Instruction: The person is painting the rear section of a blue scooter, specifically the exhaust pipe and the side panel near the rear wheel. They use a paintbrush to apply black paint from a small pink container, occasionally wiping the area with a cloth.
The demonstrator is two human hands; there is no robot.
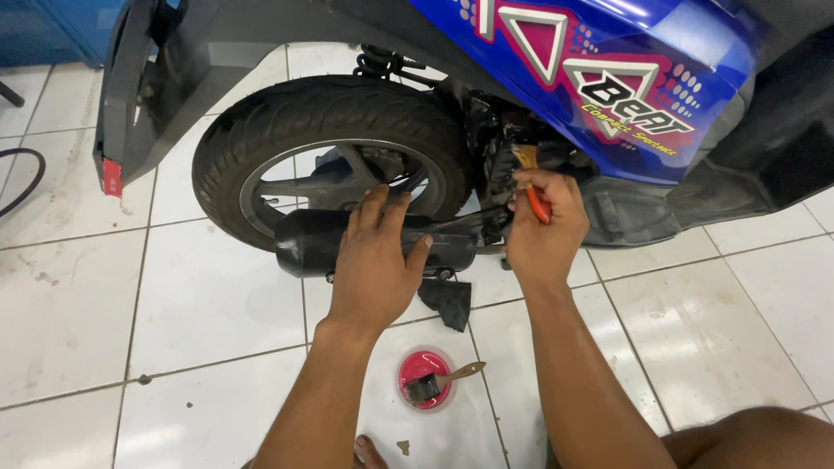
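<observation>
**Brush at the engine, palm on the exhaust**

My right hand (546, 224) is closed around a brush with an orange handle (538, 203), fingers wrapped tight, the bristles pointing up into the dark engine parts (499, 139) just behind the rear wheel. The bristle tip touches, or nearly touches, the greasy metal there; I cannot tell which from this angle.

My left hand (375, 260) lies open and flat, fingers spread, pressed on the black exhaust muffler (304, 241) that runs across in front of the wheel. It grips nothing.

Behind the muffler I see the rear tyre (321, 108) with its grey spoked rim (287, 185), and above it the coil of a shock spring (380, 61). The scooter's blue side panel (660, 52) with pink and white graphics hangs over my right hand. A black rear mudguard (130, 95) with a small red reflector (111, 176) slopes down at the far left.

Below my wrists, on the white floor tiles (78, 304), sits a small round red dish (424, 365) with a second brush (443, 380), wooden-handled, resting in it. A black plastic piece (447, 300) hangs under the muffler, just above the dish. A dark cable (28, 187) curves at the left edge.
</observation>
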